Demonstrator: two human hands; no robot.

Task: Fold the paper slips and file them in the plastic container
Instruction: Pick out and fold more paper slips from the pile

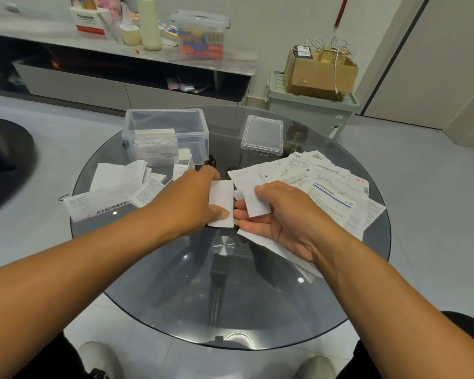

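On the round glass table (175,296) my left hand (195,198) grips a small folded white slip (221,201) by its left edge. My right hand (279,214) pinches another white slip (256,202) between thumb and fingers, with a longer paper (274,247) lying under the palm. A heap of unfolded printed slips (326,187) spreads at the right. Folded slips (121,184) lie at the left. The clear plastic container (166,135) stands at the back with folded papers upright inside. Its lid (262,138) lies to its right.
Behind the table runs a low cabinet (121,86) with a lidded clear box (201,34), bottles and cartons on top. A green crate (309,113) with a cardboard box (319,69) stands at the right. A dark chair base (0,165) sits at the left. My shoes (99,356) show below.
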